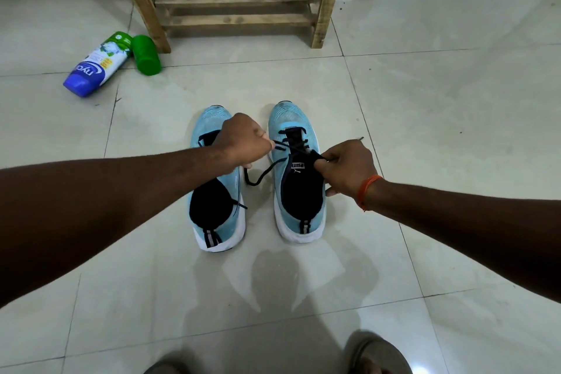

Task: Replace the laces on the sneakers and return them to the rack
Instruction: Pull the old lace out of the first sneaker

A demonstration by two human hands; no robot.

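Two light blue sneakers with white soles stand side by side on the tiled floor, toes pointing away from me: the left sneaker (212, 191) and the right sneaker (296, 200). A black lace (261, 177) runs through the right sneaker's eyelets. My left hand (243, 141) pinches one end of it above the gap between the shoes. My right hand (346, 168) grips the other end over the right shoe's tongue. A loop of lace hangs between the sneakers. The left sneaker's lace is partly hidden by my left arm.
A wooden shoe rack (236, 0) stands against the wall ahead. To its left a blue and white bottle (97, 65) lies on the floor next to a green cap (147, 55). My feet in sandals (376, 354) show at the bottom edge.
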